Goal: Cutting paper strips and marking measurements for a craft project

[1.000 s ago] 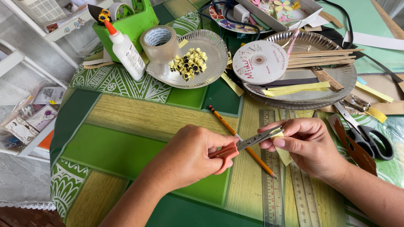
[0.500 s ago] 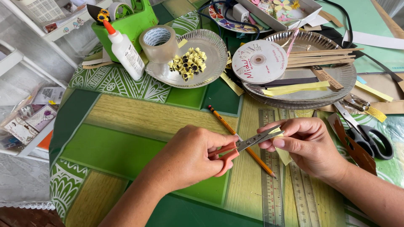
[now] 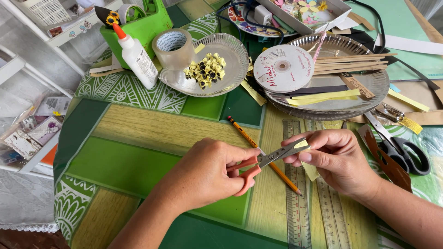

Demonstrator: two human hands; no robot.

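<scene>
Orange handles sit tight in the left hand (image 3: 210,173), fingers closed through the small scissors (image 3: 265,161), blades biting a yellow paper strip (image 3: 305,152). The right hand (image 3: 334,157) pinches that strip between thumb and fingertips, right at the blade tips. Under the scissors lies a pencil (image 3: 263,154), slanting across the green mat (image 3: 129,157), with two metal rulers (image 3: 318,207) just right of it. Beyond the scissors, a foil plate (image 3: 369,87) holds sticks and a white spool (image 3: 283,68); black scissors (image 3: 401,150) rest further right.
</scene>
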